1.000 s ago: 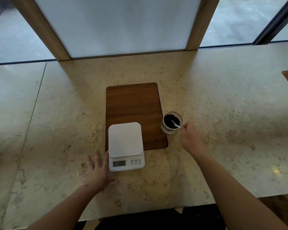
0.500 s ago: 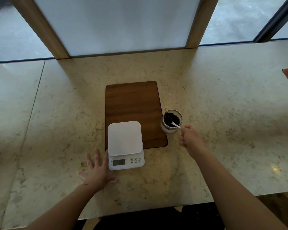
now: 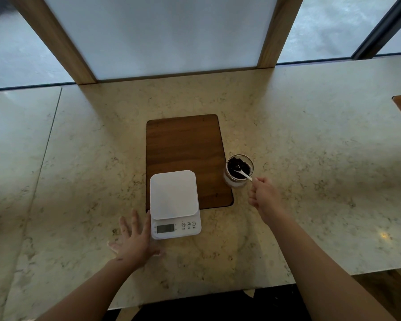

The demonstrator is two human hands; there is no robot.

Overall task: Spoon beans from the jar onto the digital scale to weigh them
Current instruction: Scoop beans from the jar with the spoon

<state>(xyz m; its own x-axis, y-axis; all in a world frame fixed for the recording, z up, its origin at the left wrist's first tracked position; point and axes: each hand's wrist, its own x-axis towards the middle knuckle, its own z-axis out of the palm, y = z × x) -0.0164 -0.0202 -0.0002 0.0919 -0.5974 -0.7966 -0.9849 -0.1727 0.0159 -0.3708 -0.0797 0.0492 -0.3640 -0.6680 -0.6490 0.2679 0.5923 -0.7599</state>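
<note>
— Where's the spoon?
— Its bowl sits in the beans point(image 3: 239, 165) inside the jar point(image 3: 238, 170), which stands just off the wooden board's point(image 3: 183, 149) right edge. The right hand point(image 3: 265, 196) pinches the spoon point(image 3: 244, 174) handle.
— And the left hand point(image 3: 134, 239)?
— Flat and spread on the table point(image 3: 310, 158), holding nothing, touching the digital scale's point(image 3: 174, 202) left edge (platform bare) near the table's front edge.

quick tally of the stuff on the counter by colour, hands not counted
white: 2, the scale and the spoon
brown: 1, the wooden board
clear glass: 1, the jar of dark beans
total: 4
</note>
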